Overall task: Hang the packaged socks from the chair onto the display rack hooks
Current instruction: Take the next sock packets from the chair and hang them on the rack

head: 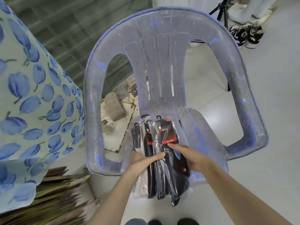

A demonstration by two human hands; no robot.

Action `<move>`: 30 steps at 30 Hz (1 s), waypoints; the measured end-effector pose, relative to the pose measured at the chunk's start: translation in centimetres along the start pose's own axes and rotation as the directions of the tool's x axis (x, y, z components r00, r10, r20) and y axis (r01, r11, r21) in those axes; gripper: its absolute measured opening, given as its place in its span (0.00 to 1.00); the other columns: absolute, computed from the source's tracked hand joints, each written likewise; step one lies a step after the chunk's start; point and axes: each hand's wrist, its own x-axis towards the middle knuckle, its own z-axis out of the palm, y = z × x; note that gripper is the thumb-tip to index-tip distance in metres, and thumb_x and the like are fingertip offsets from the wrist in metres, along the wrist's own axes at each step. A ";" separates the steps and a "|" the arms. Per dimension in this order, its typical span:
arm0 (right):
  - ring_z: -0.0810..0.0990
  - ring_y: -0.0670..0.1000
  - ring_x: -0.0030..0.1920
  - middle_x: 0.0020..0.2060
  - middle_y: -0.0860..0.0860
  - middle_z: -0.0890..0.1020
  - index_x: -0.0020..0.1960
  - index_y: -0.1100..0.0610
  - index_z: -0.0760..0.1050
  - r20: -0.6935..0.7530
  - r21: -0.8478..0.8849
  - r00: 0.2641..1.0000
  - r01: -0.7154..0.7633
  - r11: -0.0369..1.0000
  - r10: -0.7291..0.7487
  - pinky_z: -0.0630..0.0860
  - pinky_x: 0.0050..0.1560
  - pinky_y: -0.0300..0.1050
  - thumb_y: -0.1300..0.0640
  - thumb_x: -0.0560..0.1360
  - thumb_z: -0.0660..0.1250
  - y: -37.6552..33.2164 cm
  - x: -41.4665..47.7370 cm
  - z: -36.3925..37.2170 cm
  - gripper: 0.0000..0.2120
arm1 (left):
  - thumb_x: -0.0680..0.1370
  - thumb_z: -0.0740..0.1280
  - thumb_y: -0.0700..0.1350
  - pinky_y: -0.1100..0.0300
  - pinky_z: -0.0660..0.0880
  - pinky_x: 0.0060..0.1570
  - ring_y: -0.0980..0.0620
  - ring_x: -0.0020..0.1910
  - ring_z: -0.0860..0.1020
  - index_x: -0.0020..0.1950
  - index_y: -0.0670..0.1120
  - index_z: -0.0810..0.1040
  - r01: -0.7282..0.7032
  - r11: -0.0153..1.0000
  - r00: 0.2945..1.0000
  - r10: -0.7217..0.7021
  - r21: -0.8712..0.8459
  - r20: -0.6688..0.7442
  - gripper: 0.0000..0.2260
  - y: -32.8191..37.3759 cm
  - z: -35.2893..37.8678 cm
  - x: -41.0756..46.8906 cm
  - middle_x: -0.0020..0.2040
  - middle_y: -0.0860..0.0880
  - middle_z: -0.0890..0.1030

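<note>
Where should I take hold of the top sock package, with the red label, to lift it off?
Probably pinch the top sock package at its label card, just below the black hook, coming from the right. The left hand grips the bundle at its left edge, the right hand holds the package lower down on that side, and the hook end is free.

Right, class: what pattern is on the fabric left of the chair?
The fabric has blue tulip-like flowers on pale green, clearest in the head view.
</note>
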 end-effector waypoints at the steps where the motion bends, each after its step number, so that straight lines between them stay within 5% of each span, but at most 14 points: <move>1: 0.80 0.56 0.48 0.51 0.59 0.81 0.61 0.62 0.74 0.057 0.027 0.998 0.008 1.000 -0.009 0.76 0.53 0.50 0.49 0.72 0.69 0.3 -0.6 -0.3 0.23 | 0.49 0.80 0.64 0.52 0.59 0.73 0.47 0.74 0.63 0.78 0.43 0.46 0.004 1.000 1.000 -0.004 -0.005 0.031 0.68 -0.4 0.4 -0.5 0.76 0.43 0.62; 5: 0.81 0.52 0.43 0.36 0.53 0.81 0.38 0.54 0.79 0.201 0.049 0.974 0.098 0.994 -0.106 0.79 0.46 0.43 0.49 0.67 0.71 1.1 -3.4 -0.5 0.08 | 0.47 0.81 0.64 0.62 0.68 0.65 0.56 0.66 0.72 0.75 0.47 0.50 -0.073 0.997 0.996 0.073 0.002 0.044 0.65 -1.3 1.0 -3.4 0.70 0.49 0.71; 8: 0.84 0.48 0.41 0.31 0.49 0.83 0.47 0.52 0.76 0.206 0.046 0.966 0.150 0.988 -0.156 0.78 0.41 0.41 0.48 0.70 0.67 -0.1 -6.1 0.1 0.10 | 0.54 0.83 0.56 0.61 0.71 0.62 0.59 0.61 0.75 0.71 0.48 0.57 -0.172 0.985 0.985 0.172 0.011 0.009 0.53 -0.2 0.8 -5.4 0.64 0.53 0.75; 10: 0.81 0.54 0.47 0.40 0.57 0.82 0.51 0.53 0.78 0.187 -0.018 0.958 0.226 0.974 -0.219 0.77 0.48 0.43 0.43 0.69 0.68 -1.8 -8.5 1.0 0.16 | 0.59 0.82 0.51 0.67 0.68 0.57 0.66 0.56 0.72 0.69 0.50 0.55 -0.232 0.972 0.972 0.233 0.020 -0.019 0.48 1.8 0.3 -7.7 0.60 0.60 0.71; 12: 0.78 0.57 0.46 0.37 0.61 0.76 0.41 0.50 0.82 0.161 -0.086 0.946 0.298 0.951 -0.282 0.76 0.48 0.43 0.40 0.65 0.69 -4.4 -12.3 2.4 0.15 | 0.60 0.82 0.53 0.65 0.64 0.60 0.62 0.59 0.69 0.74 0.49 0.47 -0.264 0.964 0.964 0.265 0.022 -0.030 0.55 4.7 -0.4 -10.9 0.61 0.61 0.66; 14: 0.80 0.48 0.37 0.25 0.54 0.75 0.28 0.47 0.81 0.158 -0.164 0.927 0.363 0.917 -0.339 0.76 0.38 0.34 0.40 0.67 0.67 -7.0 -16.4 3.8 0.15 | 0.60 0.81 0.54 0.64 0.61 0.61 0.59 0.63 0.64 0.76 0.48 0.39 -0.298 0.954 0.953 0.299 0.024 -0.042 0.61 7.2 -1.0 -14.1 0.62 0.58 0.63; 18: 0.73 0.37 0.23 0.16 0.43 0.70 0.18 0.46 0.72 0.138 -0.264 0.856 0.517 0.814 -0.499 0.69 0.29 0.26 0.42 0.73 0.62 -12.3 -25.0 6.8 0.25 | 0.55 0.82 0.56 0.70 0.61 0.61 0.58 0.67 0.63 0.76 0.51 0.44 -0.420 0.907 0.899 0.415 -0.015 -0.140 0.62 11.7 -2.3 -22.4 0.66 0.60 0.64; 21: 0.75 0.35 0.22 0.16 0.41 0.74 0.18 0.43 0.74 0.190 -0.241 0.768 0.640 0.729 -0.611 0.68 0.27 0.24 0.49 0.77 0.61 -15.7 -30.9 8.9 0.27 | 0.51 0.81 0.59 0.66 0.56 0.67 0.57 0.73 0.58 0.77 0.49 0.42 -0.492 0.870 0.854 0.475 -0.036 -0.214 0.67 15.3 -3.4 -29.3 0.74 0.55 0.59; 24: 0.81 0.37 0.31 0.26 0.42 0.82 0.35 0.47 0.81 0.262 -0.152 0.681 0.728 0.668 -0.683 0.74 0.33 0.28 0.44 0.67 0.66 -19.3 -36.9 11.8 0.09 | 0.49 0.78 0.63 0.61 0.46 0.72 0.56 0.77 0.47 0.77 0.49 0.35 -0.569 0.822 0.788 0.548 0.008 -0.279 0.70 19.2 -5.4 -36.4 0.79 0.52 0.45; 25: 0.81 0.39 0.32 0.27 0.43 0.82 0.38 0.49 0.81 0.275 -0.132 0.666 0.741 0.659 -0.694 0.75 0.35 0.30 0.42 0.65 0.67 -20.2 -38.4 12.7 0.11 | 0.48 0.77 0.64 0.59 0.46 0.73 0.56 0.77 0.46 0.77 0.50 0.34 -0.584 0.812 0.776 0.561 0.009 -0.290 0.71 20.2 -6.2 -38.5 0.79 0.52 0.44; 30: 0.73 0.42 0.19 0.14 0.46 0.70 0.21 0.52 0.74 0.386 -0.119 0.616 0.771 0.626 -0.687 0.72 0.29 0.33 0.39 0.64 0.64 -22.4 -46.0 17.1 0.20 | 0.50 0.76 0.64 0.62 0.49 0.69 0.57 0.76 0.47 0.76 0.50 0.33 -0.637 0.770 0.723 0.611 0.030 -0.322 0.69 22.0 -9.1 -47.3 0.79 0.54 0.43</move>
